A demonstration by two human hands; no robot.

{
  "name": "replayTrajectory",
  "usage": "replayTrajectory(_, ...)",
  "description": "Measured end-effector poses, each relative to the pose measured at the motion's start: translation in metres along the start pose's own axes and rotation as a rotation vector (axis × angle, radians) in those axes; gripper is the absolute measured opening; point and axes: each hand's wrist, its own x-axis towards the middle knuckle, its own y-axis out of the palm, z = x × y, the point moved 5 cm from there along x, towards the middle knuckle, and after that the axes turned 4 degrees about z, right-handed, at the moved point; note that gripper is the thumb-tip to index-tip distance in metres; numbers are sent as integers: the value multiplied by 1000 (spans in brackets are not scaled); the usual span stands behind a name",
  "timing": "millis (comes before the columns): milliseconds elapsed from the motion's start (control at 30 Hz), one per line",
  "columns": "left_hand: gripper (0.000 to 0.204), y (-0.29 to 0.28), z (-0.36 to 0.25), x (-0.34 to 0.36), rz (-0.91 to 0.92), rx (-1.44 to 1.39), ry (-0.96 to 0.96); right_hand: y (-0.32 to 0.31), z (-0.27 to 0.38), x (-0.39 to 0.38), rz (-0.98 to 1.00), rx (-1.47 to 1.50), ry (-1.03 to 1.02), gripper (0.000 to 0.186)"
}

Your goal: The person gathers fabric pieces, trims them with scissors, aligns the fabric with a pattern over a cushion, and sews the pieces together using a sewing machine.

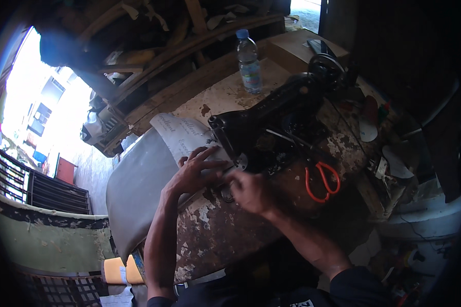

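A black sewing machine [271, 110] stands on the worn table, its needle end close to both hands. My left hand [197, 170] lies with fingers spread on a white printed sheet [176, 134], beside the presser foot. That sheet rests against a larger grey sheet of material [138, 176], which hangs over the table's left side. Just right of the needle area, my right hand [252, 192] is closed, its fingertips near the left hand's. Some blur covers it, and whatever its fingers pinch is hidden. Scissors with orange handles [321, 185] lie to the right.
Behind the machine stands a plastic bottle with a blue cap [249, 66]. A cardboard box [297, 48] is at the back, by the machine's handwheel [327, 64]. Scraps and pale cut pieces [397, 162] lie at the right. Peeling paint covers the tabletop [215, 233].
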Motion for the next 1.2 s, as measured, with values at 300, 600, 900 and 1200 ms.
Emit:
replayTrajectory(300, 56, -11, 89, -41, -318, 62, -418, -26, -81, 120, 21, 99, -96, 23)
replayTrajectory(600, 56, 8, 91, -120, -360, 30, -652, -24, -53, 110, -63, -96, -391, 31)
replayTrajectory(900, 57, 33, 79, -247, -387, 84, -895, -125, -15, -37, -201, -842, 35, 47)
replayTrajectory(1200, 59, 40, 80, -248, -484, 49, -899, -151, -29, -71, 3, -737, 208, 72)
